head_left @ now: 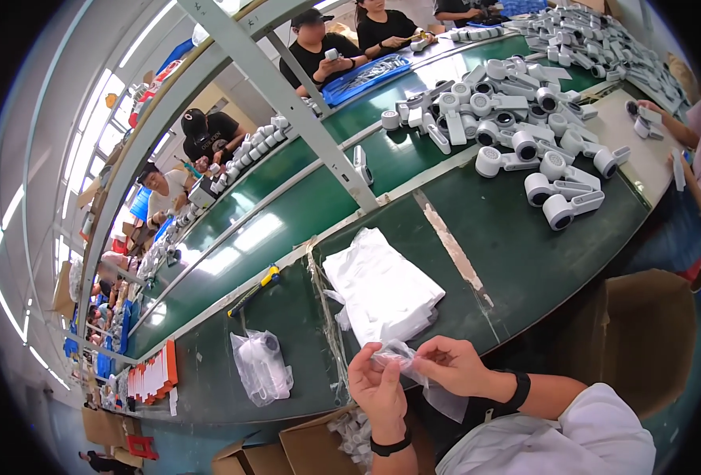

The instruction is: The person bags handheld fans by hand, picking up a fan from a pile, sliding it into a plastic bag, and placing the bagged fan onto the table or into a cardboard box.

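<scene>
Both of my hands are pinched on one small clear plastic bag (398, 354), held between them just above the near edge of the green workbench (516, 253). My left hand (378, 388) grips the bag's left end, thumb pressed against curled fingers, with a black wristband below it at the wrist. My right hand (453, 366) closes on the bag's right end with thumb and forefinger, the other fingers loosely bent (I can't tell whether anything is inside the bag).

Just beyond my hands lies a stack of white bags (382, 289), close to my fingertips but not touching them. To the left of my left hand sits a clear bag with white parts inside (262, 366), flat on the bench. Farther off on that side, a yellow-handled tool (265, 279) rests near the bench's rail. Below my left wrist an open cardboard box (319, 447) shows bagged pieces in it. Well beyond my right hand, a heap of white and grey plastic housings (524, 131) covers the far bench.
</scene>
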Demonstrator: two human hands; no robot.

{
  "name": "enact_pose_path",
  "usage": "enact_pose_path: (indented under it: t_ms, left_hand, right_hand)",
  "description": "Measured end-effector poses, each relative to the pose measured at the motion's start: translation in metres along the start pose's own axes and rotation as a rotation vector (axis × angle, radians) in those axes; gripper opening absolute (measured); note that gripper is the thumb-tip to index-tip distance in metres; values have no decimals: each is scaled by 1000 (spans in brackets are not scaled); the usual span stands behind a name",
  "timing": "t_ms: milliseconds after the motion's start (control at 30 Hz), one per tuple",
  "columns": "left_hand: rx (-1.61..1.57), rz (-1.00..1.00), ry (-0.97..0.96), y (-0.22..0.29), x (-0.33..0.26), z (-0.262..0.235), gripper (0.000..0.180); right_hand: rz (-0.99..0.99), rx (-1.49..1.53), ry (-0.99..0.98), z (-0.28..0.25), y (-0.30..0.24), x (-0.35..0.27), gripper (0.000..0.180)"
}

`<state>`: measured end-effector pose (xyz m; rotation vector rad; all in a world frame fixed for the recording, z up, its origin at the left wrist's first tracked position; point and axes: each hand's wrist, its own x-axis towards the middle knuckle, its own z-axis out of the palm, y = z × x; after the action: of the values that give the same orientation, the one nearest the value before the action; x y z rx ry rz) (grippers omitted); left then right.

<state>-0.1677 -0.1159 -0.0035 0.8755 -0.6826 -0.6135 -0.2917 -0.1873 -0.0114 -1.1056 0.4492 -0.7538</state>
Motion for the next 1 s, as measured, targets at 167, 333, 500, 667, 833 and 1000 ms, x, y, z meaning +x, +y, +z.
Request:
enact_pose_path:
  t_ms: [167, 333, 500, 667, 833, 1000]
  left_hand:
    - [-34, 69, 147, 3, 1, 1, 46]
    - [-50, 64, 47, 6, -4, 1, 49]
    - [100, 181, -127, 1, -6, -5, 56]
    - [164, 105, -49, 13, -9, 3, 51]
    - [488, -208, 80, 14, -12, 5, 13]
    - [421, -190, 145, 19, -14, 17, 7]
  right_hand:
    - [-112, -370, -274, -10, -7, -5, 20]
    - [-93, -222, 31, -7, -15, -6, 33]
    - [50, -367, -96, -8, -22, 9, 27]
    - [-145, -105, 206, -8, -18, 8, 12]
    - [-447, -379, 188, -10, -22, -2, 15]
    - [-559, -498, 51, -23, -43, -17, 11]
